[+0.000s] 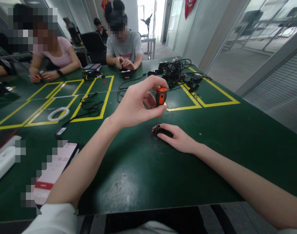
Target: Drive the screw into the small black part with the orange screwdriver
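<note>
My left hand (138, 102) is closed around the orange and black handle of a screwdriver (161, 97). The screwdriver stands nearly upright, its thin shaft pointing down at a small black part (159, 130) on the green table. Low on the tabletop, my right hand (176, 136) grips this black part between thumb and fingers. A rounded end of the part shows at the fingertips, and the rest is hidden under the hand. Whether the screwdriver's tip sits in a screw is too small to tell.
Yellow tape (106, 97) marks rectangles on the green table (129, 182). A tangle of black cables (172, 70) lies at the back right. At left are a white ring (58, 113), a black cable (90, 105), a phone (55, 169) and a white power strip (3, 162). Other people sit opposite.
</note>
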Motion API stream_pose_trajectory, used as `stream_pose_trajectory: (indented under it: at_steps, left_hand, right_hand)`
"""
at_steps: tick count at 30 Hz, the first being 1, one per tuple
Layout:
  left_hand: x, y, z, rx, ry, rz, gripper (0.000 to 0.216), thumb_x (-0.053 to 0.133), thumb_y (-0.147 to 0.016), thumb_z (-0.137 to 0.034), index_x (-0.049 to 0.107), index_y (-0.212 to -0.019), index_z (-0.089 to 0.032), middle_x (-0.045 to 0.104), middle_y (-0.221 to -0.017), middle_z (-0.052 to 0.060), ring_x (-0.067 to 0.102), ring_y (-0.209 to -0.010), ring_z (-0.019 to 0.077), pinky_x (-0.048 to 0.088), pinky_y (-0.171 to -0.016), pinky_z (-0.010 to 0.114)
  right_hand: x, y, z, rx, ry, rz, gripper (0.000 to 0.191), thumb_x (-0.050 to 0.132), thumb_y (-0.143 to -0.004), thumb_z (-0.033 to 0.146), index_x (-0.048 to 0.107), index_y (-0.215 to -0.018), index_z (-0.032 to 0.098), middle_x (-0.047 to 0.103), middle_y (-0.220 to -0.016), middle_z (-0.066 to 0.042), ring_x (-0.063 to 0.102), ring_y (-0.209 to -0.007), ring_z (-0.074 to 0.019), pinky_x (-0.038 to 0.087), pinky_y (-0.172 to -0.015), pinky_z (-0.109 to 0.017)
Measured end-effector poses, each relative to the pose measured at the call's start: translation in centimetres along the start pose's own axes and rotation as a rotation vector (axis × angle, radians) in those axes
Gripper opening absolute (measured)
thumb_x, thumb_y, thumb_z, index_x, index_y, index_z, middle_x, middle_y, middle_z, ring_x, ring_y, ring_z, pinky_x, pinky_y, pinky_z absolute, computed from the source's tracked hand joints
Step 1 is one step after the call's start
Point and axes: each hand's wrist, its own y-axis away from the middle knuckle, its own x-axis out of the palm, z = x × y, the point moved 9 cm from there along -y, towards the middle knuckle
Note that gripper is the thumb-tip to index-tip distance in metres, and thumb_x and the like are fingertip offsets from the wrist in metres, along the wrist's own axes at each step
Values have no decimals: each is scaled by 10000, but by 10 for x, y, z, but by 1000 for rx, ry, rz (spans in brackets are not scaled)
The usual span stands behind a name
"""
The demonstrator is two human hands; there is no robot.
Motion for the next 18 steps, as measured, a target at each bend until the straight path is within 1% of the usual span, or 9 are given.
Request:
stream_pose_trajectory:
  at_steps: [5, 11, 18]
  left_hand:
    - [2, 0, -3, 25, -20, 7, 355, 741, -857, -232, 590, -1176, -194, 694, -1089, 34, 685, -728, 84, 600, -630, 192]
    - [4, 0, -16, 111, -30, 20, 320, 767, -842, -210, 584, -1103, -194, 650, -996, -2, 651, -690, 70, 589, -609, 183]
    - [-5, 1, -26, 134, -89, -18, 324, 796, -860, -255, 588, -1104, -213, 651, -1030, 14, 663, -726, 89, 627, -646, 217]
  right_hand:
    - [-1, 0, 0, -8, 11, -12, 249, 575, -1018, 330, 712, -1177, 195, 786, -1166, -111, 748, -1105, -293, 590, -1001, -461]
    - [-1, -1, 0, -19, 23, -11, 231, 589, -1012, 332, 720, -1162, 213, 795, -1140, -91, 754, -1079, -280, 600, -977, -433]
    - [-1, -1, 1, -17, 18, -14, 225, 577, -1009, 331, 717, -1136, 210, 794, -1121, -95, 754, -1076, -299, 601, -976, -460]
